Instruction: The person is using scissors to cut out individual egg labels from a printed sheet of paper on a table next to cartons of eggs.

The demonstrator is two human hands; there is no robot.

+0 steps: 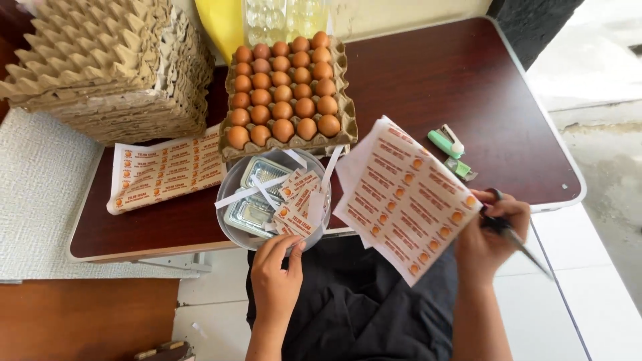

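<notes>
My right hand grips dark-handled scissors, blades pointing down and right, and also pinches the right corner of a white sheet of orange printed labels. My left hand reaches to the near rim of a round metal bowl. Its fingertips rest at the cut label strips lying in the bowl over foil trays. Whether those fingers pinch a strip is unclear.
A tray of brown eggs stands behind the bowl on the dark red table. Stacked empty egg cartons fill the back left, with another label sheet beside them. A green stapler lies at the right.
</notes>
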